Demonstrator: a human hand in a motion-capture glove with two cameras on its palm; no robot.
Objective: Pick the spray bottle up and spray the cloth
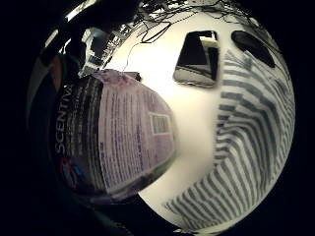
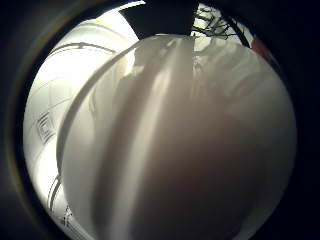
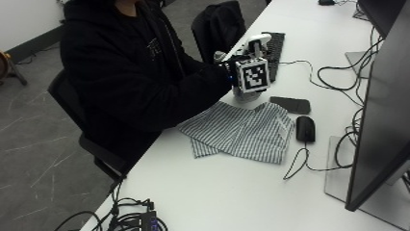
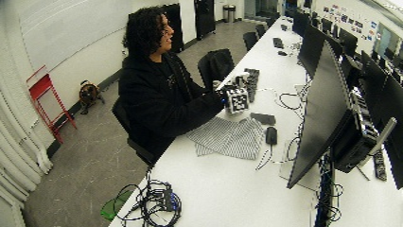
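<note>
Striped cloth lies spread on the bench just below and toward the person from the grip, untouched and, as far as can be seen, dry. The right hand is at the bottle, which stands or hangs just beyond the cloth's far edge, its white spray head showing above the hand. In the little-finger palm view the bottle's printed label fills the near side, very close to the palm, with the cloth off to one side below it. The thumb-side view is almost wholly filled by a pale, smooth surface, probably the bottle's upper part.

By my reading the pick-up is either just made or being made; spraying is still to come. The nozzle would have to be turned toward the cloth and the trigger pulled.

Much is hidden. The hand's fingers are covered from the outside views, so I cannot tell whether the grip is closed round the bottle or only against it. Whether the bottle's base is off the bench is also unclear. Which way the nozzle faces cannot be made out.

Beyond the grip, a phone and a mouse lie beside the cloth, and a keyboard sits farther off.
</note>
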